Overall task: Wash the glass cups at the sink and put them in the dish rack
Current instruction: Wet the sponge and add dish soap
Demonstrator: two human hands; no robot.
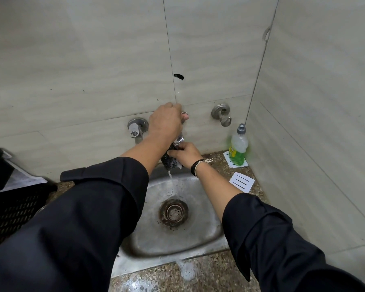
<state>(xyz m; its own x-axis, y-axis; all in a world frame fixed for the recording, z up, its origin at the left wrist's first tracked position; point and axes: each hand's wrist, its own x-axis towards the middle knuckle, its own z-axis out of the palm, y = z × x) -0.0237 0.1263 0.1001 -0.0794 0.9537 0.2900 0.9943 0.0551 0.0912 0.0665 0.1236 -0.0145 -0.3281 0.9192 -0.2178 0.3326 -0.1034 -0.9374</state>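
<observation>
Hands are both up at the tap: the right hand (185, 153) pinches a dark scrub pad (170, 160) under the spout, and the left hand (167, 121) has its fingers curled over the tap handle (184, 114) above it. Nearest us, suds sit on the wet speckled table (188, 270), then the steel sink (198, 239) with its rusty drain (173, 211). A thin stream runs off the pad into the basin. No glass cup shows anywhere right now. The black dish rack (13, 209) waits at the left. To do this well, I'd say keep the flow gentle, wet the pad through, squeeze lightly. The soap bottle (239, 147) stands at the right against the wall, near enough for a refill.
</observation>
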